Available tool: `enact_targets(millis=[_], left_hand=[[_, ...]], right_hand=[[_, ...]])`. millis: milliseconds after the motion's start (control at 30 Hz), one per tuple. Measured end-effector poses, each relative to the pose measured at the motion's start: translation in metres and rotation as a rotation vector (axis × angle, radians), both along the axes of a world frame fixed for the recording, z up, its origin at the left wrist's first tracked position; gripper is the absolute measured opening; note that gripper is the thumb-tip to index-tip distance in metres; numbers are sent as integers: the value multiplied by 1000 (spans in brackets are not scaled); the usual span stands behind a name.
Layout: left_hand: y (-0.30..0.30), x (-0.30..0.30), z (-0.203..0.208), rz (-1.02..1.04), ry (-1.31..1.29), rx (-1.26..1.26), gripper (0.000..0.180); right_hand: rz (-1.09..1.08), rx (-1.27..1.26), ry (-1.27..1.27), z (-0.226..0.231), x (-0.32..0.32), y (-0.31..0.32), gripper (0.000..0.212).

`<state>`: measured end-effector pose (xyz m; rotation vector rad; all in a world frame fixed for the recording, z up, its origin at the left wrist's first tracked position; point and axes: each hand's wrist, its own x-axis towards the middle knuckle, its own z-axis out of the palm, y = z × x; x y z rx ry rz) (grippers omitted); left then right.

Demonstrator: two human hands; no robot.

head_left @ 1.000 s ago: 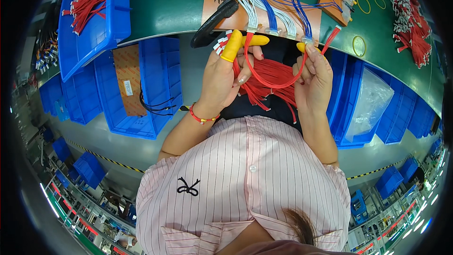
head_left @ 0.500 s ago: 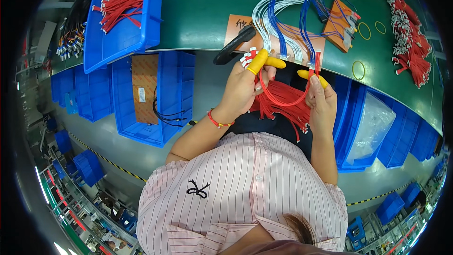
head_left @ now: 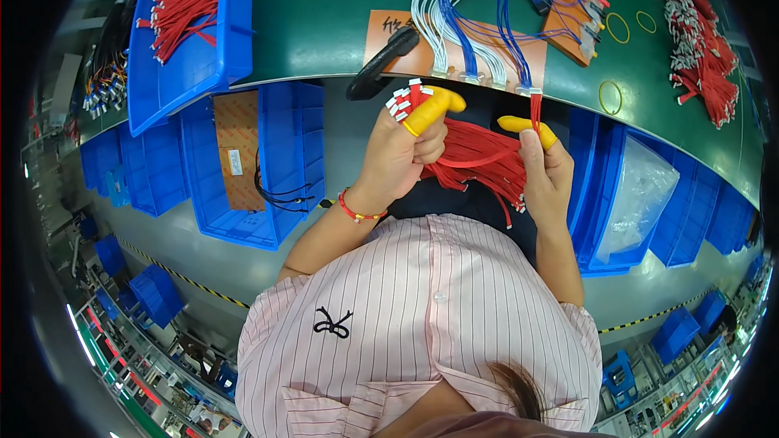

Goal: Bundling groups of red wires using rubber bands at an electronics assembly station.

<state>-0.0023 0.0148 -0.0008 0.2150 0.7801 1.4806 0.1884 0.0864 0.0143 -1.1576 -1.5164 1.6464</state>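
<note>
My left hand (head_left: 406, 150), with yellow finger cots on thumb and forefinger, is closed around several red cables; their white connectors (head_left: 403, 104) stick up above the thumb. My right hand (head_left: 548, 170), also in yellow cots, pinches a few red wires (head_left: 535, 110) just under the table edge. Those wires run up to a white connector (head_left: 530, 91), where blue wires (head_left: 511, 49) come down from the table. A large bundle of red cables (head_left: 479, 150) lies across my lap between the hands, partly hidden by the left one.
An orange board (head_left: 389, 28) with white and blue wires lies at the table's edge, a black handle-like object (head_left: 381, 63) beside it. Blue bins hold red cables (head_left: 182, 0) and stand below the table (head_left: 308, 32). Red cable bundles (head_left: 702, 40) and yellow rings (head_left: 610, 98) lie at right.
My left hand has drawn slightly down and away from the orange board, its fingers curled more tightly. The red loop below the right hand is less visible. The view has shifted a little.
</note>
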Motion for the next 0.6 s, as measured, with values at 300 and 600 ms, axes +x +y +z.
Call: enact_targets(millis=[300, 600], left_hand=[[-5, 11, 14, -74, 173, 12, 36], [-5, 1, 4, 105, 161, 52, 25]], right_hand=[[465, 179, -170, -5, -14, 2, 29], [403, -210, -50, -9, -2, 17, 27]])
